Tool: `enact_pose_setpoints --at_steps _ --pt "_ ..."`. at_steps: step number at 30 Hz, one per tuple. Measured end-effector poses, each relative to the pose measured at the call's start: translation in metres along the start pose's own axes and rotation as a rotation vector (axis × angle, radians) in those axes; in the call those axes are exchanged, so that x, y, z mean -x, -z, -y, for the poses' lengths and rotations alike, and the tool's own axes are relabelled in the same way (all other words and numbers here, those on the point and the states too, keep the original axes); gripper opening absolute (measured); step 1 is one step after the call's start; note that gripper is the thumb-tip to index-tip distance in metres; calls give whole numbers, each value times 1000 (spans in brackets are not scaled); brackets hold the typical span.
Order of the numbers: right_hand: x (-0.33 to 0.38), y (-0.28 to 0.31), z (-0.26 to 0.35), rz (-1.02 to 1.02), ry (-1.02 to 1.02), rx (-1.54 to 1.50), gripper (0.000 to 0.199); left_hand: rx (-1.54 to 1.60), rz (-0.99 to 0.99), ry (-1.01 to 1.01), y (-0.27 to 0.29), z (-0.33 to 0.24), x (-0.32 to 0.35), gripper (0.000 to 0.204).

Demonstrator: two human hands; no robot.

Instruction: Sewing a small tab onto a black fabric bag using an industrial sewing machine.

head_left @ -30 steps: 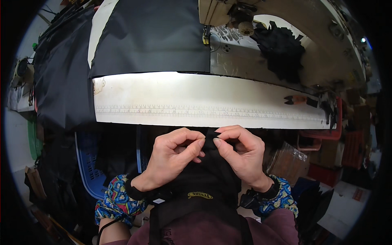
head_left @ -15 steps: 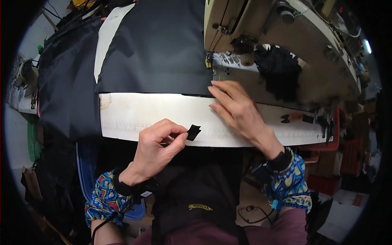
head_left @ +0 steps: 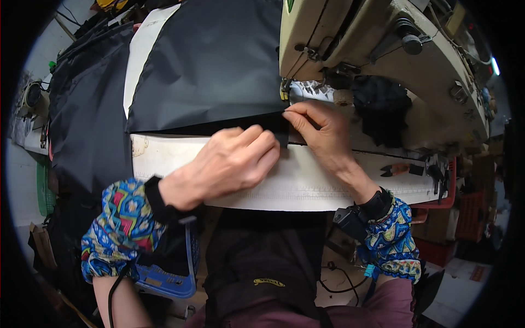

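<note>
A large black fabric panel (head_left: 213, 65) lies beside the needle area of a beige sewing machine (head_left: 459, 60). Its near edge is raised at the right, with a dark under layer showing below it. My right hand (head_left: 322, 128) pinches that edge at the panel's right corner, just in front of the presser foot (head_left: 285, 90). Close by on the left, my left hand (head_left: 232, 164) has its fingers curled together over the white work surface (head_left: 273, 199), at the panel's near edge. Its fingertips are hidden, so whatever they hold does not show.
Thread snips (head_left: 396, 170) with orange handles lie to the right on the work surface. Bunched black cloth (head_left: 380, 109) sits under the machine arm. More black fabric (head_left: 87, 104) hangs at the left. A blue basket (head_left: 169, 284) stands below.
My left hand has moved up and right to the panel edge; the small black fabric piece it pinched is now out of sight. My right hand now pinches and raises the panel's corner.
</note>
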State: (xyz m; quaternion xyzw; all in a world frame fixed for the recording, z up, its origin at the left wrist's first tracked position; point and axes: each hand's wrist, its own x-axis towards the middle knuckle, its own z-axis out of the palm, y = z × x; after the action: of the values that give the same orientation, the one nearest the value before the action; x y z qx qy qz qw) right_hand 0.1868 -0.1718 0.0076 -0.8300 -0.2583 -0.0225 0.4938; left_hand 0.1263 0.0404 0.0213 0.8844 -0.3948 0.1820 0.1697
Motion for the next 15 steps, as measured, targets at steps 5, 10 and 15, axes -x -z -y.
enact_pose_setpoints --at_steps 5,10,15 --pt "13 9 -20 -97 172 257 24 -137 -52 -15 -20 31 -19 25" --pt "29 9 -12 67 436 683 41 -25 -55 82 -28 27 -18 22" --pt "29 13 -11 93 396 676 42 -180 -293 346 -5 3 -20 50"
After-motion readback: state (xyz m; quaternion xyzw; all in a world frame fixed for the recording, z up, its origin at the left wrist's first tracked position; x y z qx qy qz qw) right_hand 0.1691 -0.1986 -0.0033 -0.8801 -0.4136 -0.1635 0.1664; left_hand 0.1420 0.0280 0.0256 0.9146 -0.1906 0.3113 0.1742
